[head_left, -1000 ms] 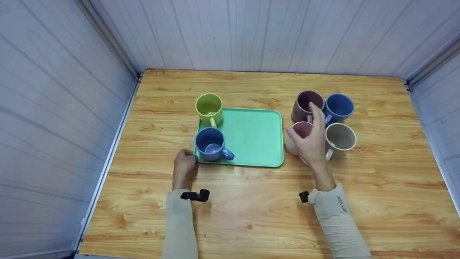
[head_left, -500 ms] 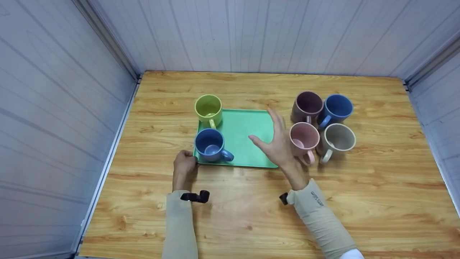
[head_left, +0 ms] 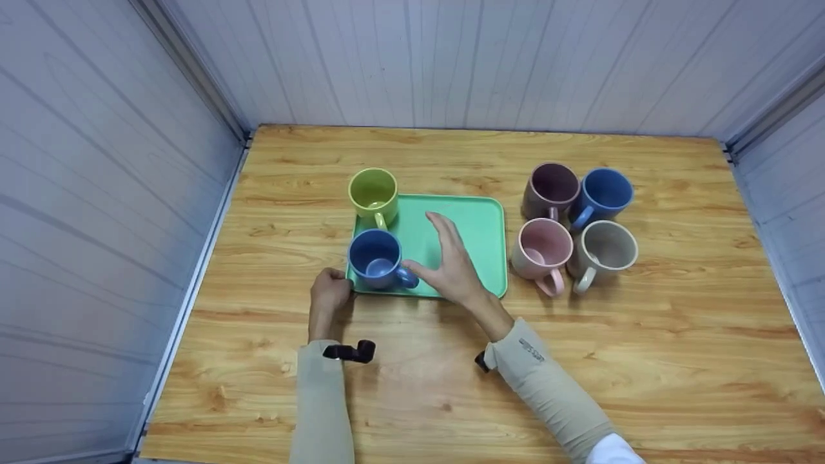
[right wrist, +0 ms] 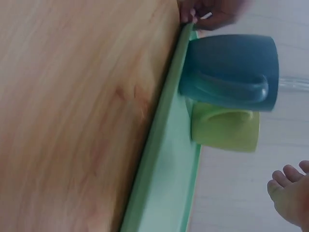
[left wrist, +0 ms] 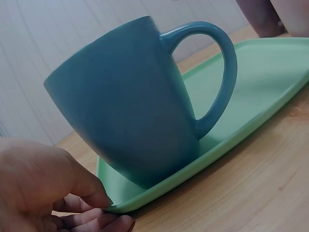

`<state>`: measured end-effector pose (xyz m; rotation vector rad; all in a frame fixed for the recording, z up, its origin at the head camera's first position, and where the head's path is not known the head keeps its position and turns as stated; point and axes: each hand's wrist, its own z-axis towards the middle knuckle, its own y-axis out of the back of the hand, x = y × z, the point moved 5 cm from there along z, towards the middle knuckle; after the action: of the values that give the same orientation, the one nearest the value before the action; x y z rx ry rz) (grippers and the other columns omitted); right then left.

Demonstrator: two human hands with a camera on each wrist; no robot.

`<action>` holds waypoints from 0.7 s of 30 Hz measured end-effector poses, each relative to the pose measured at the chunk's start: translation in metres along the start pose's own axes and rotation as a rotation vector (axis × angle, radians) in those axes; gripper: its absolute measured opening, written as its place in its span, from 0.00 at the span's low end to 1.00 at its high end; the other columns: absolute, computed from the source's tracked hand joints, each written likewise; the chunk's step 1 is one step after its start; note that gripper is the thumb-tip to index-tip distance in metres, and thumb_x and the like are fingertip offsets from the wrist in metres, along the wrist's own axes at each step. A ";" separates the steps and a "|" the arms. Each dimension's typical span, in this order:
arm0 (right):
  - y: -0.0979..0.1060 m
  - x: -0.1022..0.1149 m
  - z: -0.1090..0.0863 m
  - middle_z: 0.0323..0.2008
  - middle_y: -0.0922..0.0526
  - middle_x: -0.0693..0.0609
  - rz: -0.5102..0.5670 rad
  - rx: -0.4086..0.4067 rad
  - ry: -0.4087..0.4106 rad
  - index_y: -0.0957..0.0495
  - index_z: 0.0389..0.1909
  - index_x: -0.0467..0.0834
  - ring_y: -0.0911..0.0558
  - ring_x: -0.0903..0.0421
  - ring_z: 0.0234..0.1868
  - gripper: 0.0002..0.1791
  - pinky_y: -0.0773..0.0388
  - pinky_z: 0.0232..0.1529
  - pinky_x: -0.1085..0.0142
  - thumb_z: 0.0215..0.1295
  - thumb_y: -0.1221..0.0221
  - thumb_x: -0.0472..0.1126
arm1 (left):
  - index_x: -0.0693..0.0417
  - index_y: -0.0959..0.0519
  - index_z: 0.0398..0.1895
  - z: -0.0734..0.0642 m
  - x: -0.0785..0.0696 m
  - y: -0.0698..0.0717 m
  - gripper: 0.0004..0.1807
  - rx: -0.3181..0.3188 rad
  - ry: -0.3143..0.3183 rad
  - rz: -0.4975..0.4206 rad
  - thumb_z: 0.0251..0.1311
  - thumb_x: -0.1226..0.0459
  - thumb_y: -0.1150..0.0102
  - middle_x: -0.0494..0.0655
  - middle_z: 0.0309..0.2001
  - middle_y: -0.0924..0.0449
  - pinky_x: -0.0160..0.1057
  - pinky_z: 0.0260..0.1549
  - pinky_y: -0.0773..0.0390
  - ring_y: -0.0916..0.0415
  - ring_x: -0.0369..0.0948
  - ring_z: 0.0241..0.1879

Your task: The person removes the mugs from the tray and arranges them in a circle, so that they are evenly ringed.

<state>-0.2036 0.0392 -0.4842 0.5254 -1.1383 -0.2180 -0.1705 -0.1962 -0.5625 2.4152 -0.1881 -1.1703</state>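
Note:
My left hand (head_left: 330, 294) pinches the near left corner of the green tray (head_left: 474, 251), thumb on top and fingers under the rim in the left wrist view. On that corner stands a blue mug (head_left: 376, 258), its handle turned right toward the front. Behind it, a yellow-green mug (head_left: 374, 195) stands at the tray's far left corner. Over the tray's middle hangs my right hand (head_left: 454, 270), thumb and fingers spread with nothing between them. Its thumb tip overlaps the blue mug's handle in the head view. The right wrist view shows these fingers (right wrist: 289, 176) apart from both mugs.
Right of the tray, a group of mugs stands on the wooden table (head_left: 412, 399): purple (head_left: 535, 196), pink (head_left: 532, 261), grey-white (head_left: 583, 264) and a second blue mug (head_left: 606, 193). Pale panel walls (head_left: 412, 64) close in the back and sides.
My right hand has moved left, from above the pink mug to over the tray beside the blue mug. My left hand and all the mugs stay in place.

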 end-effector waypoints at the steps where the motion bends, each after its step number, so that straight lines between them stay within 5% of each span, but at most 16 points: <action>1: -0.004 0.000 0.000 0.69 0.40 0.46 0.004 0.016 -0.005 0.45 0.71 0.43 0.40 0.53 0.70 0.50 0.41 0.69 0.54 0.53 0.33 0.59 | 0.64 0.30 0.51 0.000 0.000 0.000 0.16 -0.003 -0.002 -0.002 0.59 0.70 0.55 0.58 0.50 0.27 0.40 0.44 0.27 0.28 0.47 0.47; 8: -0.030 -0.002 0.001 0.70 0.41 0.48 -0.001 0.128 -0.044 0.47 0.72 0.45 0.41 0.54 0.71 0.52 0.41 0.69 0.54 0.52 0.35 0.63 | 0.63 0.30 0.49 -0.002 0.000 0.000 0.15 -0.015 -0.010 0.016 0.58 0.70 0.56 0.57 0.48 0.27 0.40 0.43 0.28 0.29 0.48 0.46; 21: -0.057 -0.002 0.002 0.68 0.39 0.47 0.034 0.200 -0.061 0.47 0.71 0.42 0.37 0.54 0.68 0.55 0.39 0.68 0.56 0.48 0.32 0.63 | 0.63 0.28 0.46 -0.002 0.000 0.001 0.15 -0.031 -0.029 0.000 0.55 0.70 0.55 0.57 0.45 0.26 0.39 0.41 0.29 0.29 0.47 0.44</action>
<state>-0.2008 -0.0095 -0.5135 0.6788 -1.2344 -0.0913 -0.1692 -0.1964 -0.5610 2.3719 -0.1773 -1.2005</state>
